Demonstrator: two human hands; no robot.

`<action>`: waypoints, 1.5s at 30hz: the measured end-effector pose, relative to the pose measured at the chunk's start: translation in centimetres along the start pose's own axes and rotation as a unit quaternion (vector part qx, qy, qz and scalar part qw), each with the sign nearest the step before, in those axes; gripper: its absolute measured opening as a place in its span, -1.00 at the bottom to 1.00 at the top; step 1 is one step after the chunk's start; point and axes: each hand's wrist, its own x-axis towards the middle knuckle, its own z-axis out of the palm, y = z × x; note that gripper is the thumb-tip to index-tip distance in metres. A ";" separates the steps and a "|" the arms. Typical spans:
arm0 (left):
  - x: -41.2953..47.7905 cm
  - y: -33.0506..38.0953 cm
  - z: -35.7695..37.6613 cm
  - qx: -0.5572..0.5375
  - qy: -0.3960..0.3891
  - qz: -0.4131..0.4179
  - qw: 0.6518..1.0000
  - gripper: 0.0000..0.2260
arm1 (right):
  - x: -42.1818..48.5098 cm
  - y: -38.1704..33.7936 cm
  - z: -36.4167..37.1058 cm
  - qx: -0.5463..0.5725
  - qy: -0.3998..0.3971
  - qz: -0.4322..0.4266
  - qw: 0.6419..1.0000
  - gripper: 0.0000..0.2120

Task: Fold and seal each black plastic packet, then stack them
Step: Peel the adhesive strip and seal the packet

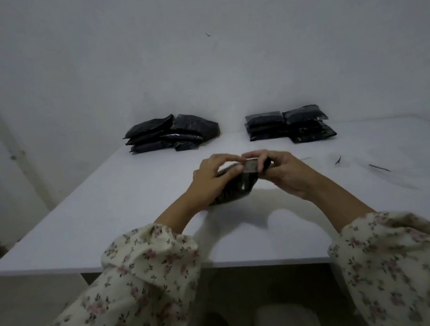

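Pinching the upper edge of one black packet (234,191) from both sides, the left hand (214,178) and right hand (285,174) meet over it with fingers curled in and thumbs toward each other, so neither hand is free or spread. The packet's lower end rests on the white table (107,214), and its body rises away from the person to the raised edge. Its long axis therefore runs roughly near-to-far and tilts upward, while the edge being worked runs crosswise from one hand to the other. A pale strip (251,165) shows along that edge between the thumbs; whether it is tape or a turned-over flap catching light I cannot tell. The left hand covers more of the packet's body, and the right holds only its far-right corner. Beyond the packet and to its right, well apart, sits a squared stack (289,125) of black packets. Beyond the packet and to its left, about as far off, lies a looser heap (171,134). I judge the fold-and-seal step to be in hand and the squared stack to be the finished one. If so, the packet must travel forward and rightward, and the right hand is the nearer one to carry it. A few dark scraps (338,160) lie on the table to the right of the packet, off that path as far as I can see.
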 end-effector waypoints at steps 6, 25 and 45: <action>-1.5 -3.0 2.0 0.198 -0.065 0.042 0.977 -0.78 | -2.2 4.8 0.2 -0.144 0.034 0.025 0.989 -0.78; -4.2 -4.7 3.6 0.068 -0.046 0.024 0.996 -0.78 | -2.0 4.0 1.5 -0.146 0.040 0.141 0.978 -0.66; 4.8 -5.5 5.5 -0.016 0.160 -0.201 0.966 -0.70 | 4.6 5.3 -0.2 0.080 0.450 0.210 0.864 -0.51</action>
